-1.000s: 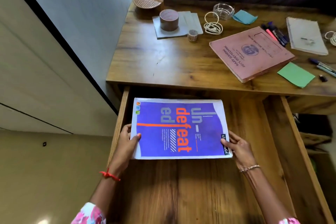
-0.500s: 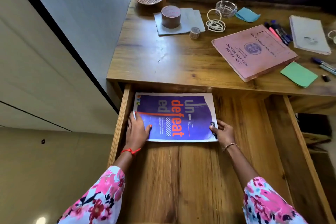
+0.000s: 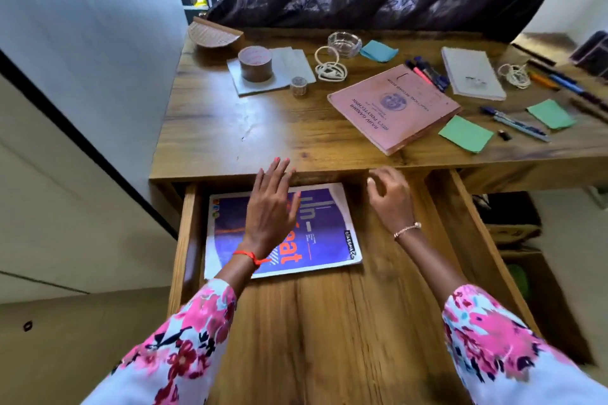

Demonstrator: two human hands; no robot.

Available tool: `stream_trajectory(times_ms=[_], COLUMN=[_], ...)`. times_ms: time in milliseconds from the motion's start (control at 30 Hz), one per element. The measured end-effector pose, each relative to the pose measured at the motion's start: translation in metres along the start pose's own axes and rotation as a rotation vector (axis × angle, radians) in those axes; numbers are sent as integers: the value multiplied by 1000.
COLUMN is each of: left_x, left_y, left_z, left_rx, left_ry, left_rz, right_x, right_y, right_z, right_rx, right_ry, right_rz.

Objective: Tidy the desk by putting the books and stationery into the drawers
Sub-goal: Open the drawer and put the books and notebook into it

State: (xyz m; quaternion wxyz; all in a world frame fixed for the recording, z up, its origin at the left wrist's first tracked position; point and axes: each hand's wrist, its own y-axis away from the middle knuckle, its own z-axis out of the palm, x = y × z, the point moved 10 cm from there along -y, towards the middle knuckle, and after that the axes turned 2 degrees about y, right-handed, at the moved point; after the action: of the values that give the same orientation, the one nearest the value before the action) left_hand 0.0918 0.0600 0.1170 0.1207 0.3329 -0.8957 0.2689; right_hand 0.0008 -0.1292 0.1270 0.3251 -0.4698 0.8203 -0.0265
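Partly, our left hand point(image 3: 269, 204) covered the blue book point(image 3: 325, 227) and hid the middle of its orange title. The book lay flat in the open drawer point(image 3: 362, 322), at the back left, its far edge close under the front of the surface point(image 3: 230, 128). That hand was flat above the cover, fingers straight and slightly spread; we could not tell whether it touched. Our right hand point(image 3: 390, 197), blurred, hung just beside the book, fingers loosely curled and empty. On the surface we counted one pink record book point(image 3: 393, 107), one white notepad point(image 3: 472, 76), one blue sticky note point(image 3: 378, 51), one green sticky note point(image 3: 465, 134) and a second green note point(image 3: 551, 113). The pens point(image 3: 559, 79) near the right edge were too blurred to count.
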Motion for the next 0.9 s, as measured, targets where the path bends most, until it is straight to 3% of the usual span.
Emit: stream_trajectory(times_ms=[100, 400, 533, 700, 900], left_x=[35, 95, 93, 68, 64], left_y=[-43, -138, -157, -155, -144], left_z=[8, 61, 97, 159, 181], left_rx=[-48, -152, -184, -370, -398], left_ry=[39, 56, 71, 134, 163], left_rz=[89, 131, -11, -372, -509], right_x=[7, 77, 122, 174, 214], right_y=[-30, -107, -141, -187, -224], right_z=[-25, -33, -27, -21, -7], right_rx=[8, -208, -294, -361, -434], right_ry=[99, 307, 320, 292, 188], right_rz=[-39, -47, 3, 90, 223])
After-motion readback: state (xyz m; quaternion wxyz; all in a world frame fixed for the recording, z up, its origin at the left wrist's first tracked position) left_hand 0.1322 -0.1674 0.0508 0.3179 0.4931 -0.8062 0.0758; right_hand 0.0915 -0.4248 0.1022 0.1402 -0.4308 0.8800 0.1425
